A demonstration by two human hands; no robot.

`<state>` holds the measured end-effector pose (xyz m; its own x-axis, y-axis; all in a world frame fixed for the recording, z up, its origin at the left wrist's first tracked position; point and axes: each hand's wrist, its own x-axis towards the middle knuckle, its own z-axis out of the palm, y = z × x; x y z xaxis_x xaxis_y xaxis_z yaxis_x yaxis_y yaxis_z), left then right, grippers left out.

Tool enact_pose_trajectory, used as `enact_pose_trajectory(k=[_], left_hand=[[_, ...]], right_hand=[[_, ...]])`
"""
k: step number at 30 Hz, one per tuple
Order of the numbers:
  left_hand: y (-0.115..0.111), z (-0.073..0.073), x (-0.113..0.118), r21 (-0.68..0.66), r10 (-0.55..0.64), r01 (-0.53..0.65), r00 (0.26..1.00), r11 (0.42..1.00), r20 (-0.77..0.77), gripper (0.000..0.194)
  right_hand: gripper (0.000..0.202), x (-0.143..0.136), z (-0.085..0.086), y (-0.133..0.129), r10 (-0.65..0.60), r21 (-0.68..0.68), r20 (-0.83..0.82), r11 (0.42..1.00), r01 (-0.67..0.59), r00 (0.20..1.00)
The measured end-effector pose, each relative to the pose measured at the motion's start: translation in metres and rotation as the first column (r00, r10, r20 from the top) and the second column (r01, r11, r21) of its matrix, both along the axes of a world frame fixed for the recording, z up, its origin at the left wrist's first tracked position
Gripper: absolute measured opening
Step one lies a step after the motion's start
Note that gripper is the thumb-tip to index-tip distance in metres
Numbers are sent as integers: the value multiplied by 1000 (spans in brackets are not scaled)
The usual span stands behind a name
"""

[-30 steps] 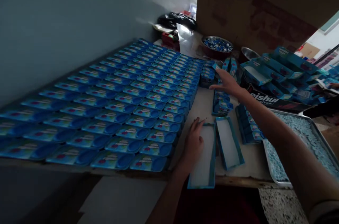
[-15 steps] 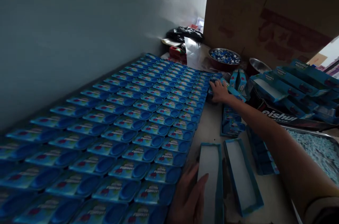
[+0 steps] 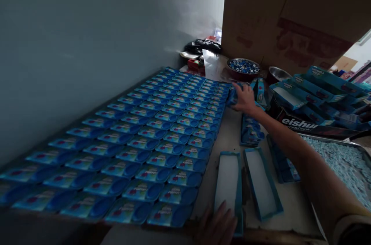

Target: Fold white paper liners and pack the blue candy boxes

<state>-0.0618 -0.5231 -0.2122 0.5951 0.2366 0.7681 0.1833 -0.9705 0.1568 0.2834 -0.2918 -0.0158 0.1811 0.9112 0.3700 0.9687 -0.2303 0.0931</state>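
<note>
At the far end of the rows, my right hand (image 3: 245,98) is closed around some small blue packs (image 3: 232,96), partly covered by its fingers. My left hand (image 3: 218,223), dim and slightly blurred, rests with fingers outstretched over the near end of an open blue box (image 3: 228,175) with a white inside. A second open box (image 3: 262,183) lies just right of it. Flat blue packs (image 3: 158,152) with printed fronts and oval ends cover the left side in close, overlapping rows. Beyond the open boxes stands a box filled with blue packs (image 3: 251,131).
Another filled box (image 3: 282,162) sits beside a metal tray of pale blue pieces (image 3: 339,164). Blue cartons (image 3: 319,86) are piled at right. Behind are a bowl of blue-and-white pieces (image 3: 243,66), a second metal bowl (image 3: 278,73) and a large cardboard box (image 3: 284,13).
My left hand has drawn back from the box's side to its near end. My right hand stays at the far packs, its fingers more raised around them. The view has shifted slightly.
</note>
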Motion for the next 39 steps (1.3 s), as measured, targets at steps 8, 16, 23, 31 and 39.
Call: enact_pose_trajectory(k=[8,16,23,31,39], left_hand=[[2,16,7,-206,-101,77,988,976,-113,12],[5,38,3,-262,-167,104,958,960,-232,12],[-6,47,7,-317,-101,19,964,948,-244,15],[-11,49,7,-384,-110,-3,956,923,-272,14],[-14,43,7,-316,-73,-9,967,949,-246,15]], right_hand=[[111,-22,74,-172,325,336,-336,918,-209,884],[108,-102,-22,-232,310,85,-574,943,-321,758],[107,-97,-39,-221,233,-157,-501,922,-353,833],[110,-121,-13,-198,169,-442,-226,860,-256,959],[123,-135,-38,-190,219,-481,-157,835,-268,963]])
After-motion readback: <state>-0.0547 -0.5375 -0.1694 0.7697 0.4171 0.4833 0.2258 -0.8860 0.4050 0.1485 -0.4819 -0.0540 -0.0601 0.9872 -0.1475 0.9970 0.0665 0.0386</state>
